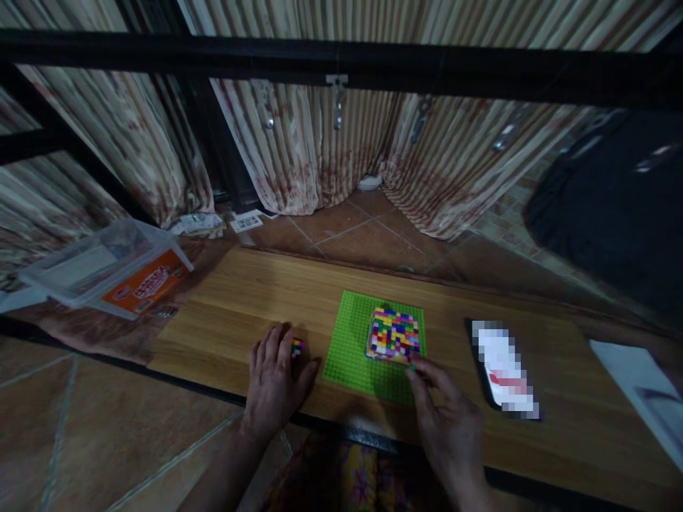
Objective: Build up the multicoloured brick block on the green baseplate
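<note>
A green studded baseplate lies on the wooden table. On its right half sits a low block of many-coloured toy bricks. My right hand is at the near right corner of that block, thumb and forefinger pinched on a tiny green toy brick, mostly covered by the fingertips. To the left of the baseplate, my left hand rests on the tabletop with its fingers stretched and thumb apart. A few loose small bricks show beside its fingers; part of them is hidden by the hand.
A phone with a blurred screen lies right of the baseplate on the wooden table. White paper is at the far right. A clear plastic box with an orange label stands beyond the left end. Striped curtains hang behind.
</note>
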A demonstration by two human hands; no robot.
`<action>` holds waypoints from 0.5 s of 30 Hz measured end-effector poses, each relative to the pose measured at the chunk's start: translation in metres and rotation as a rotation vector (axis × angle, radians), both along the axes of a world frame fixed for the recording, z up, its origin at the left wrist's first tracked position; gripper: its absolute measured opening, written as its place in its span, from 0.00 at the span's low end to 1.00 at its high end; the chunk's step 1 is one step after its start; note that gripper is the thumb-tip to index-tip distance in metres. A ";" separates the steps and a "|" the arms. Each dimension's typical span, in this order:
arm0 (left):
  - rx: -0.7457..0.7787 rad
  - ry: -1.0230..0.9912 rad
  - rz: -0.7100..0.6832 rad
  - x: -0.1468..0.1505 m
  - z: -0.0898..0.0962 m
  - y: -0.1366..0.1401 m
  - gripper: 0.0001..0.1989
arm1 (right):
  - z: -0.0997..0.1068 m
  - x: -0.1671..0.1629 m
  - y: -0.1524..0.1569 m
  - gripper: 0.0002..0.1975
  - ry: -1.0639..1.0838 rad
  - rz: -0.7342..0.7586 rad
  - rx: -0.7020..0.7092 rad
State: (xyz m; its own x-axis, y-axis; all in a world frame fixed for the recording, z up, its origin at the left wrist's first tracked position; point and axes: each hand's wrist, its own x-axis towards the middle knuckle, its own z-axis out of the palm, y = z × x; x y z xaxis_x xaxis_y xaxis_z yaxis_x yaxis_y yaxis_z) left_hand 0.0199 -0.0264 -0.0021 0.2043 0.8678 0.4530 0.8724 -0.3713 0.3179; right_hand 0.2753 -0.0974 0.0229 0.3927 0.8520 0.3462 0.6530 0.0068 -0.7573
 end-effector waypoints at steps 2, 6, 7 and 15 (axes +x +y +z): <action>0.003 -0.003 -0.015 0.002 -0.001 0.003 0.25 | 0.000 0.003 0.005 0.10 -0.077 -0.020 0.087; -0.002 -0.038 -0.063 0.002 -0.004 0.008 0.19 | -0.005 0.005 0.016 0.09 -0.124 -0.090 0.165; -0.004 -0.049 -0.073 0.002 -0.004 0.008 0.18 | -0.006 0.004 0.018 0.09 -0.112 -0.100 0.163; -0.019 -0.100 -0.114 0.001 -0.005 0.008 0.14 | -0.020 -0.002 0.020 0.08 0.076 -0.087 0.156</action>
State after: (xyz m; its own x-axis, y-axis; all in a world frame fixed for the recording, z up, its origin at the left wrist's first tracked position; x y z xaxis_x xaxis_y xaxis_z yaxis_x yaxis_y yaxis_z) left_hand 0.0212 -0.0185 -0.0072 0.2562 0.8503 0.4598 0.7885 -0.4589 0.4093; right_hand 0.2729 -0.0771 0.0034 0.4923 0.7521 0.4381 0.5975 0.0740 -0.7985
